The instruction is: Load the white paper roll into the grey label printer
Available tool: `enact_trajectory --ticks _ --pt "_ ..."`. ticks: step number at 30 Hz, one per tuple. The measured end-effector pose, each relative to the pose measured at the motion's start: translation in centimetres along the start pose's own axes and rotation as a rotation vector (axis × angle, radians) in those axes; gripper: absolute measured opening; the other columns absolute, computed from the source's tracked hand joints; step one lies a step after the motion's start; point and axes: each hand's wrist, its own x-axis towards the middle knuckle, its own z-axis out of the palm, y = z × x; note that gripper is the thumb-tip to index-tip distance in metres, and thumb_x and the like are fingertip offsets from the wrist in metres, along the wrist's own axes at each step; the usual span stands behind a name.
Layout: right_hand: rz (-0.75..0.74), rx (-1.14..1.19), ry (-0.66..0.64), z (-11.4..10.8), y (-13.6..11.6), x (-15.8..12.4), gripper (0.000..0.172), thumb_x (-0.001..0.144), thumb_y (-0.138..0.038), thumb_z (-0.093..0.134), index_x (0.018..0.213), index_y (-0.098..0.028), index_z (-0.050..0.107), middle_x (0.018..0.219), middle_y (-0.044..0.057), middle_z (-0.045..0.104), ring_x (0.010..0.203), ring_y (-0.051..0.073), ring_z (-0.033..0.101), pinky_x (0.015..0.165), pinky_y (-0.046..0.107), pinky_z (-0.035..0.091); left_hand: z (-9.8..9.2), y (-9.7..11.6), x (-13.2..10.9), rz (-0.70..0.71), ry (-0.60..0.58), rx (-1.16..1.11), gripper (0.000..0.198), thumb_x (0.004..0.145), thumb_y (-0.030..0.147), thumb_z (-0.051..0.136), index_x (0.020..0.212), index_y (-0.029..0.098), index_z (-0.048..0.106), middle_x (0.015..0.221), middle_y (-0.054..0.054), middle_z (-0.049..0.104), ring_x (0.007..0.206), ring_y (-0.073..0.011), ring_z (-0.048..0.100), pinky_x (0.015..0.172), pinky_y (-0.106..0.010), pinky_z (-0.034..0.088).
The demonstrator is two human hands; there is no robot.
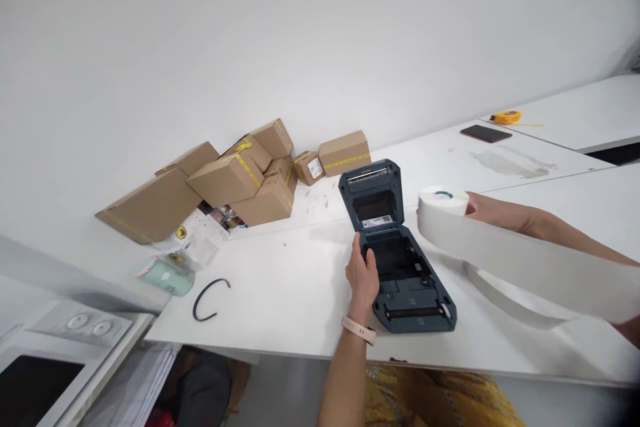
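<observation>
A dark label printer (pixel 410 280) sits on the white table, its lid (pixel 375 197) raised and its inner bay exposed. My left hand (pixel 363 273), with a pink band at the wrist, grips the printer's left rim, thumb over the edge. To the right, my right hand (pixel 473 203) holds a roll of white labels (pixel 440 213) above the table, beside the printer. The fingers behind the roll are mostly hidden. A long strip (pixel 530 267) unwinds from the roll and runs to the right edge of view, covering part of my forearm.
Cardboard boxes (pixel 225 180) are piled against the wall at the left. Nearby are a mint-green container (pixel 167 277) and a thin black curved band (pixel 197 300). A phone (pixel 486 133) and a yellow tape measure (pixel 506 117) lie far right. A white appliance (pixel 80 340) stands lower left.
</observation>
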Motion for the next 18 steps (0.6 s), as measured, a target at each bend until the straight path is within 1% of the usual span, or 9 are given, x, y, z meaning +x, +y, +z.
enact_trajectory --ticks 2,3,5,7,9,11,14,18 --pt "-0.056 -0.093 -0.247 1.0 -2.5 0.8 0.061 0.066 -0.046 0.075 0.120 -0.019 0.066 0.112 0.009 0.074 0.101 0.030 0.069 0.083 0.035 0.054 -0.1 0.0 0.0 0.032 0.005 -0.005 0.044 0.100 0.034 0.039 0.142 0.028 0.053 0.150 -0.006 0.056 0.139 -0.0280 0.050 0.114 -0.045 0.039" --pt "-0.077 -0.147 -0.341 1.7 -3.6 1.3 0.068 0.062 -0.043 0.079 0.124 -0.020 0.064 0.118 0.008 0.072 0.108 0.031 0.067 0.089 0.035 0.053 -0.1 0.0 0.1 0.042 0.007 -0.007 0.041 0.100 0.033 0.040 0.136 0.028 0.058 0.146 -0.006 0.060 0.137 -0.0280 0.052 0.114 -0.045 0.039" --pt "-0.100 -0.274 -0.460 3.3 -5.0 2.4 0.071 0.059 -0.040 0.083 0.124 -0.022 0.064 0.121 0.007 0.071 0.112 0.031 0.065 0.093 0.034 0.052 -0.1 -0.1 0.1 0.053 0.012 -0.011 0.037 0.099 0.031 0.041 0.126 0.028 0.064 0.139 -0.006 0.065 0.133 -0.0284 0.055 0.112 -0.046 0.041" --pt "-0.108 -0.394 -0.542 4.9 -5.3 3.6 0.068 0.059 -0.042 0.082 0.122 -0.022 0.064 0.118 0.006 0.071 0.108 0.031 0.066 0.088 0.035 0.055 0.0 -0.2 0.1 0.059 0.019 -0.021 0.035 0.098 0.029 0.041 0.123 0.029 0.065 0.136 -0.006 0.066 0.130 -0.0285 0.058 0.110 -0.045 0.043" --pt "-0.120 -0.499 -0.561 6.3 -4.8 4.5 0.068 0.059 -0.041 0.081 0.122 -0.023 0.063 0.118 0.007 0.070 0.105 0.031 0.067 0.085 0.036 0.056 0.1 -0.4 0.1 0.056 0.023 -0.037 0.034 0.098 0.027 0.042 0.122 0.029 0.065 0.135 -0.006 0.067 0.128 -0.0282 0.058 0.110 -0.045 0.043" --pt "-0.123 -0.574 -0.539 7.0 -4.0 5.1 0.070 0.056 -0.038 0.080 0.122 -0.024 0.063 0.118 0.006 0.070 0.105 0.032 0.066 0.086 0.038 0.056 0.3 -0.6 0.2 0.045 0.025 -0.062 0.033 0.097 0.025 0.042 0.122 0.030 0.064 0.134 -0.005 0.067 0.128 -0.0271 0.058 0.109 -0.043 0.043" --pt "-0.103 -0.629 -0.523 7.2 -3.0 5.5 0.070 0.055 -0.041 0.079 0.122 -0.027 0.064 0.118 0.005 0.070 0.107 0.034 0.065 0.088 0.041 0.055 0.6 -1.0 0.5 0.033 0.021 -0.126 0.032 0.098 0.025 0.040 0.120 0.028 0.064 0.133 -0.006 0.066 0.126 -0.0240 0.059 0.108 -0.039 0.043" --pt "-0.099 -0.648 -0.525 7.0 -2.5 5.5 0.070 0.056 -0.046 0.078 0.123 -0.030 0.064 0.114 0.005 0.071 0.104 0.034 0.066 0.085 0.042 0.055 1.1 -1.7 0.9 0.049 0.009 -0.235 0.030 0.098 0.024 0.039 0.115 0.023 0.063 0.128 -0.009 0.066 0.124 -0.0208 0.058 0.108 -0.034 0.043"
